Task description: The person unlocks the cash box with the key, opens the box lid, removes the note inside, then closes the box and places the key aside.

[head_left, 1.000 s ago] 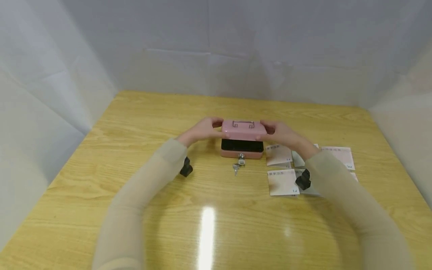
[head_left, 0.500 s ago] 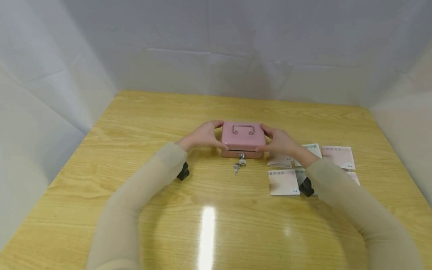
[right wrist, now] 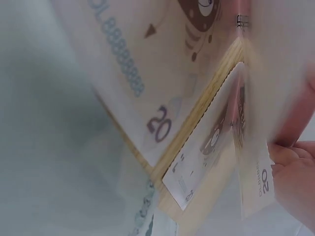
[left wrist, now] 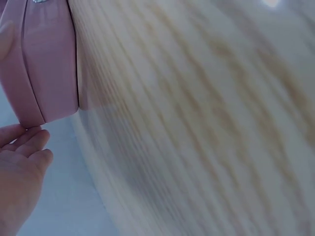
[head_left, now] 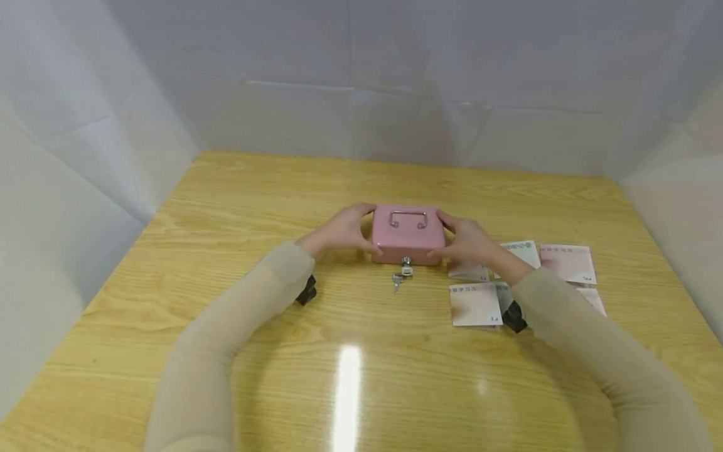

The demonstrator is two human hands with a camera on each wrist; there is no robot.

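Observation:
A small pink cash box (head_left: 408, 237) stands on the wooden table (head_left: 361, 351), its lid down and a metal handle (head_left: 408, 218) on top. A key (head_left: 404, 265) sits in the front lock, with a second key hanging below it. My left hand (head_left: 346, 229) grips the box's left side and my right hand (head_left: 464, 240) grips its right side, thumbs at the front. In the left wrist view the pink box (left wrist: 44, 59) lies just above my left fingers (left wrist: 24, 147). The right wrist view shows banknotes (right wrist: 147, 73) close up, blurred.
Several banknotes lie on the table right of the box, one near (head_left: 474, 304) and one farther right (head_left: 567, 262). White cloth walls (head_left: 113, 125) close in the table at the back and both sides. Beige sleeves cover both forearms.
The lid was raised, showing a black inside; both hands lowered it and it now lies closed on the box. The hands stay on the box's sides.

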